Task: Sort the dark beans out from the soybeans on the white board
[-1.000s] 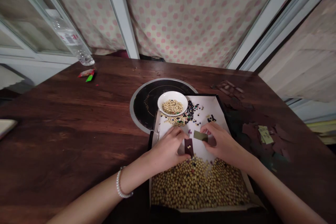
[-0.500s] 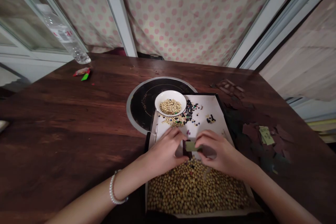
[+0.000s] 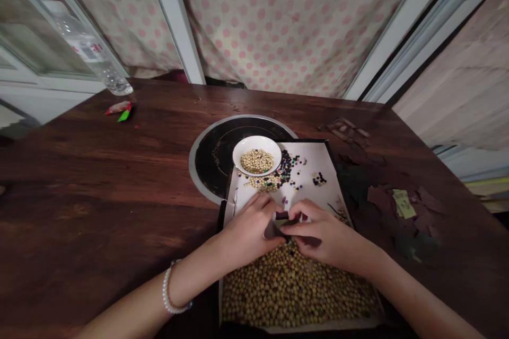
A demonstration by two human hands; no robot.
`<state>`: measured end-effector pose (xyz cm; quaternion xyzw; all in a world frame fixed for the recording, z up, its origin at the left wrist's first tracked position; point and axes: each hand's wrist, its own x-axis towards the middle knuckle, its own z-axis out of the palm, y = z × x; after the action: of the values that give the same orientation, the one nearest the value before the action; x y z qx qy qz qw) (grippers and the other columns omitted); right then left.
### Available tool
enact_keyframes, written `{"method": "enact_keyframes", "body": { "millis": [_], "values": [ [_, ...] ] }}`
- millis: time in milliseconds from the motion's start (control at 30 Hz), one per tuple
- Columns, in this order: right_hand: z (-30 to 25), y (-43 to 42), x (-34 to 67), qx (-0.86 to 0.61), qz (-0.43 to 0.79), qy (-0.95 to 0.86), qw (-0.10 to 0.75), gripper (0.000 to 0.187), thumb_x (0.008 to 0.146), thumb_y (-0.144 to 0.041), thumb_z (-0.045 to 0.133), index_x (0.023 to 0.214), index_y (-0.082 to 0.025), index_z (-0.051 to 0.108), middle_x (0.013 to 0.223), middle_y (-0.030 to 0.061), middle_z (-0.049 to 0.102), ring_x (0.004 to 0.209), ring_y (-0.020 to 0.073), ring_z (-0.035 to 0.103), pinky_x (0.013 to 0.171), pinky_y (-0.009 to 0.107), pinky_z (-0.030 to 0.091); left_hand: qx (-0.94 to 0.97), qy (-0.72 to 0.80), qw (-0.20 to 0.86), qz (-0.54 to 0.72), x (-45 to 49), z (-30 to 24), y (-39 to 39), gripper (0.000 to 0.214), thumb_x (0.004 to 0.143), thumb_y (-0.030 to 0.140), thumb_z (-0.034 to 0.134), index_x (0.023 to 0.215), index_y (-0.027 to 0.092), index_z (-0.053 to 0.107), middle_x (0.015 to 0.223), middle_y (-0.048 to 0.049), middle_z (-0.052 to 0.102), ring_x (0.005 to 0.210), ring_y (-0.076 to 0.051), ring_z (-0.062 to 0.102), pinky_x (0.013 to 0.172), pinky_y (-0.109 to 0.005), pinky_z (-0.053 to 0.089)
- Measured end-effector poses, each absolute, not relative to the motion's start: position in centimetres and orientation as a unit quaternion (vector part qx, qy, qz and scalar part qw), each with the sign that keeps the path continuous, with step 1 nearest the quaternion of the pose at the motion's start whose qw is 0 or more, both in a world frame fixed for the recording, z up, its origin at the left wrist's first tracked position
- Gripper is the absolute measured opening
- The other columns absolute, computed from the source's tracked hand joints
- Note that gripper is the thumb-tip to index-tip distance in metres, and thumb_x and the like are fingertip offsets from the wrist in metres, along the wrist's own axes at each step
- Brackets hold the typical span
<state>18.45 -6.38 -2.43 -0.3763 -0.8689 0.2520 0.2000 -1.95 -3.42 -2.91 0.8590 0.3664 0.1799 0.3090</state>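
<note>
My left hand [image 3: 250, 228] is closed, fingers and thumb curled round a small dark maroon piece [image 3: 282, 215], paper-like in look. Facing it, my right hand [image 3: 328, 233] pinches a little green slip [image 3: 280, 224] against that piece; fingers partly cover both. Under the hands lies a shallow box [image 3: 330, 164] with a white inside and dark rim. Its near half holds a heap of round tan beans [image 3: 298, 296]. A white bowl [image 3: 257, 140] of paler beans stands at the box's far left corner, with black, green and pale bits [image 3: 285, 167] scattered beside it.
A black round plate with a silver rim [image 3: 207, 164] is set in the dark wooden table [image 3: 99, 185]. Dark scraps [image 3: 382, 198] and a green paper slip [image 3: 404, 204] lie at right. Far left are a plastic bottle [image 3: 91, 50] and a red wrapper [image 3: 118, 108].
My right hand has moved slightly left, closer to my left hand. The green slip, plainly visible before, is now mostly hidden between the fingers. The left hand has hardly moved.
</note>
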Motion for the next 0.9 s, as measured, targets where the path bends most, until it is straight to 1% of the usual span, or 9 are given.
{"method": "enact_keyframes", "body": {
  "millis": [67,233,767,900],
  "values": [
    [-2.48,-6.37,18.55,-0.377,0.247,-0.869,0.204,0.035,0.077,-0.001,0.053,0.101,-0.02,0.069,0.1,0.0088,0.054,0.098,0.0205,0.051,0.084,0.034,0.047,0.86,0.366,0.309,0.175,-1.98,-2.87,-3.47,0.033,0.068,0.015,0.072,0.096,0.018,0.057,0.102,-0.0068,0.052,0.107,-0.029,0.048,0.094,-0.047,0.045],
    [-2.5,-6.29,18.75,-0.376,0.238,-0.873,0.2,0.036,0.077,-0.001,0.052,0.104,-0.019,0.069,0.1,0.0093,0.053,0.1,0.0208,0.051,0.086,0.034,0.046,0.86,0.37,0.304,0.173,-2.05,-2.98,-3.55,0.037,0.068,0.019,0.075,0.099,0.019,0.055,0.106,-0.0071,0.051,0.11,-0.029,0.047,0.095,-0.047,0.044],
    [-2.25,-6.17,19.04,-0.385,0.227,-0.873,0.196,0.034,0.077,0.0,0.052,0.102,-0.018,0.067,0.098,0.0085,0.051,0.1,0.0215,0.049,0.088,0.036,0.045,0.857,0.37,0.307,0.186,-1.94,-2.88,-3.39,0.039,0.064,0.018,0.077,0.098,0.018,0.058,0.105,-0.007,0.053,0.11,-0.03,0.048,0.095,-0.048,0.045],
    [-2.26,-6.26,18.92,-0.382,0.223,-0.876,0.194,0.033,0.077,0.0,0.051,0.1,-0.018,0.067,0.098,0.0085,0.051,0.1,0.0213,0.049,0.087,0.035,0.045,0.857,0.373,0.306,0.179,-1.97,-2.81,-3.43,0.039,0.065,0.018,0.077,0.098,0.017,0.058,0.105,-0.0075,0.053,0.11,-0.03,0.048,0.096,-0.048,0.045]
  ]
}}
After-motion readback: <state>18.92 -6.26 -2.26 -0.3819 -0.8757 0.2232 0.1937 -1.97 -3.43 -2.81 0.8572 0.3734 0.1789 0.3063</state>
